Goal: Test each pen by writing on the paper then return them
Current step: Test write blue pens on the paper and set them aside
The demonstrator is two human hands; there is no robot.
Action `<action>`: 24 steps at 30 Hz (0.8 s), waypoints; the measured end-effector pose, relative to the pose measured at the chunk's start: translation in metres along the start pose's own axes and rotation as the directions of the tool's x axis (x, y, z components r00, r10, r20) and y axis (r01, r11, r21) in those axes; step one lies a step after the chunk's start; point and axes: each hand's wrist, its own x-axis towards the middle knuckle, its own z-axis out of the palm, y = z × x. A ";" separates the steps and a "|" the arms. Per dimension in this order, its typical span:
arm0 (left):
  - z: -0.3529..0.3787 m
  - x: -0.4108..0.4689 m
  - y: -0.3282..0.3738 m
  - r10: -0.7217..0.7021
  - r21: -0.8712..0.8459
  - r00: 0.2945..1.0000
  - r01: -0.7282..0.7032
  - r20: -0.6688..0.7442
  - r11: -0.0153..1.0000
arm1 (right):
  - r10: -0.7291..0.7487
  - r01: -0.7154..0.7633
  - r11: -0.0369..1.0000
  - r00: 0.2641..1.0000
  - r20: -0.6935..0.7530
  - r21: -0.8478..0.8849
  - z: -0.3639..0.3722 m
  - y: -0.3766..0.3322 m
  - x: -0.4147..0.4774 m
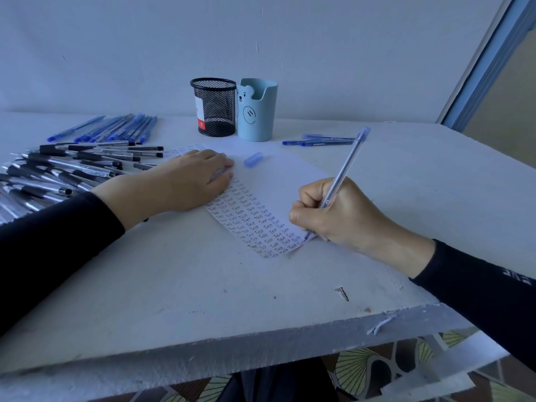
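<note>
A white sheet of paper [275, 181] lies on the table, its left part filled with rows of the handwritten word "Test". My right hand [333, 216] grips a clear blue pen [346, 169], tip down on the paper's lower right corner. My left hand [191, 178] lies flat on the paper's upper left part, fingers straight. The pen's blue cap [253, 159] rests on the paper just right of my left fingers.
A heap of black pens [72, 169] lies at the left, with blue pens [116, 129] behind it. A few more blue pens [319, 140] lie at the right. A black mesh holder [214, 107] and a light blue bear cup [257, 110] stand by the wall. The table's front edge [261, 346] is chipped.
</note>
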 end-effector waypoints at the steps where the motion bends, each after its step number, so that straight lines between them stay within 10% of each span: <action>1: 0.000 0.000 0.000 -0.001 0.000 1.000 0.001 0.002 1.000 | 0.002 -0.002 1.000 1.000 -0.003 0.003 0.000 0.000 0.000; 18: -0.006 -0.004 0.007 -0.013 0.007 0.999 0.013 0.031 1.000 | -0.031 0.027 0.991 0.999 0.030 0.129 -0.025 -0.001 0.036; 24: -0.007 -0.004 0.008 -0.026 0.025 0.999 0.025 0.041 0.999 | -0.011 0.067 0.907 0.991 -0.136 0.416 -0.049 -0.010 0.097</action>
